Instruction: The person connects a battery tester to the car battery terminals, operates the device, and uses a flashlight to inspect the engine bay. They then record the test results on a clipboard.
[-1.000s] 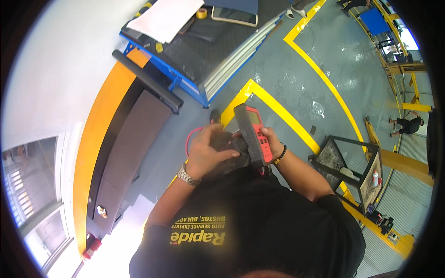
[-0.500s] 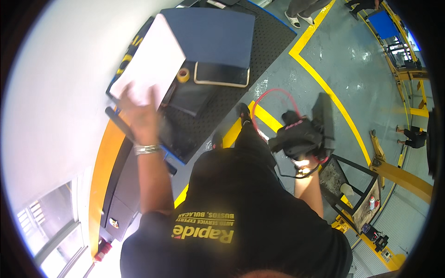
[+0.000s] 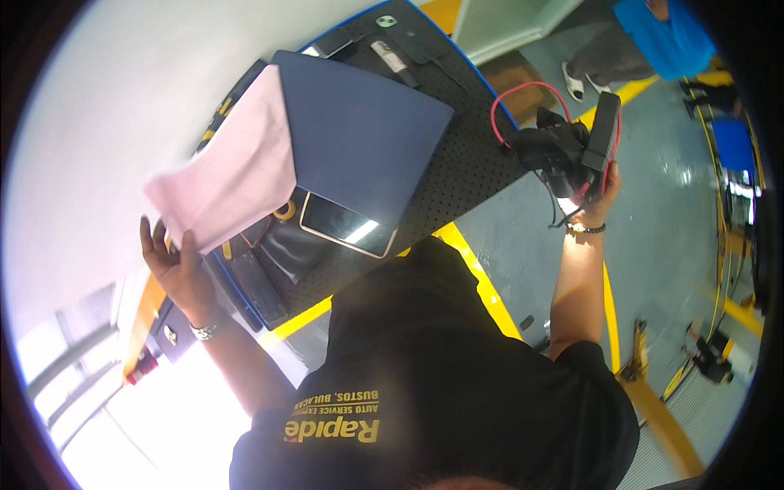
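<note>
My left hand (image 3: 178, 273) is at the near corner of a thin pink sheet (image 3: 233, 175). The thumb lies over the sheet's edge, two fingers stick out beside it, and the sheet bends upward there. Under its far side lies a large dark blue flat panel or folder (image 3: 359, 122). Out to the right, my right hand (image 3: 594, 204) grips a black strapped device (image 3: 559, 155) with a boxy part and a red cable (image 3: 529, 86); the strap hides some fingers.
A black perforated table (image 3: 457, 147) carries a tablet or phone with a light rim (image 3: 347, 224), a tape roll (image 3: 284, 211), a black pouch (image 3: 298, 249) and a phone (image 3: 331, 41). A person in blue (image 3: 670, 37) stands at the far right. Yellow lines (image 3: 482, 282) mark the grey floor.
The pink sheet has gone from flat to bent, and my left hand has moved left to its edge. My right hand has carried the black device farther out. The view has turned.
</note>
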`<state>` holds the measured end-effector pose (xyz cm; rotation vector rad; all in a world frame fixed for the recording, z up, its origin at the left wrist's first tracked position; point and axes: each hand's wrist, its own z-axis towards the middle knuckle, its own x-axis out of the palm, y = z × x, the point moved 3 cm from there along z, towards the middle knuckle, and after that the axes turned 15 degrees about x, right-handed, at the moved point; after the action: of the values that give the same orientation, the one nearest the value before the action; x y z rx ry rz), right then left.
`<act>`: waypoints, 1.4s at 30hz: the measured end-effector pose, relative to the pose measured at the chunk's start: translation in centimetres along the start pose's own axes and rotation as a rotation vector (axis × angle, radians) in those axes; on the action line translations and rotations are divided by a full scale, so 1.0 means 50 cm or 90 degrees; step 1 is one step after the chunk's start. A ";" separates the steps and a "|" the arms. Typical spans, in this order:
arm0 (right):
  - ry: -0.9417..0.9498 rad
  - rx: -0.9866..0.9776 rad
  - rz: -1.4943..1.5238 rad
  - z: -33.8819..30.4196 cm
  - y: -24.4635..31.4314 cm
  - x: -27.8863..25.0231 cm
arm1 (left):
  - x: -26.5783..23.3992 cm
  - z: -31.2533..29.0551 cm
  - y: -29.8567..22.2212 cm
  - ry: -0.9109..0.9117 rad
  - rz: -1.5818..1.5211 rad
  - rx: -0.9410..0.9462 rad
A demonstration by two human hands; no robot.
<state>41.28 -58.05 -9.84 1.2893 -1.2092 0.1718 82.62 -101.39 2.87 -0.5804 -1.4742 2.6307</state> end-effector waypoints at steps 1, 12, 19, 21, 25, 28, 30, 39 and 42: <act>0.011 0.021 0.038 0.024 -0.002 0.010 | 0.027 -0.005 -0.046 0.063 0.044 0.087; -0.057 0.029 0.048 0.039 0.011 -0.012 | 0.319 -0.074 -0.111 0.576 -0.270 0.102; -0.117 0.036 0.025 0.037 0.010 0.009 | 0.258 0.132 0.274 0.361 0.479 0.112; -0.067 0.033 0.015 0.028 0.011 -0.001 | 0.280 0.149 0.287 0.432 0.503 0.027; -0.011 0.032 0.010 0.023 0.005 0.009 | 0.286 0.172 0.261 0.505 0.382 -0.091; 0.005 0.012 0.006 0.029 0.004 0.033 | 0.249 0.172 0.202 0.424 0.147 -0.240; 0.019 0.016 -0.009 0.031 0.012 0.044 | 0.182 0.163 0.151 0.336 0.110 -0.169; 0.183 0.116 -0.088 0.231 -0.112 0.270 | -0.574 -0.022 -0.126 -0.057 0.229 -0.155; 0.209 0.269 -0.131 0.321 -0.168 0.341 | -0.695 -0.152 -0.229 -0.074 0.255 -0.211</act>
<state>45.07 -82.25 -5.44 1.6665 -0.7758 0.4888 116.16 -97.51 18.95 -0.8418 -2.0427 2.7551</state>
